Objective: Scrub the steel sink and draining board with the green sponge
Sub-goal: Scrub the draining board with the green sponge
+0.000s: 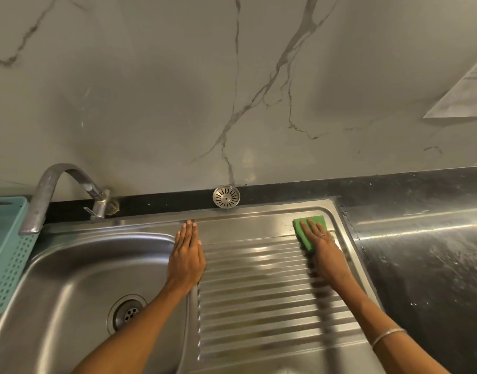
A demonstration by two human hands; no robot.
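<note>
Your right hand point(319, 244) lies flat on top of the green sponge point(310, 233), with the fingers straight, a little spread, and pressing down, not curled around it. There is a ring on one of those fingers and a thin bangle point(388, 336) on that arm. The sponge sits at the far right corner of the draining board point(259, 292), where the ridges end and the flat rim begins. Your left hand point(187, 255) lies flat too, its fingers straight and pressed close together, holding nothing. It rests on the strip of steel between the sink point(78, 279) and the draining board, with the fingertips reaching the back rim. The sink bowl is to the left of that hand, with its round drain point(127, 313) at the bottom. A bent tap point(67, 190) hangs over the back left of the bowl. A small round strainer point(226, 197) stands on the dark ledge behind the board, leaning on the marble wall point(178, 90). A pale blue basket point(5, 252) is at the left edge. A dark, shiny counter point(421, 265) is on the right.
</note>
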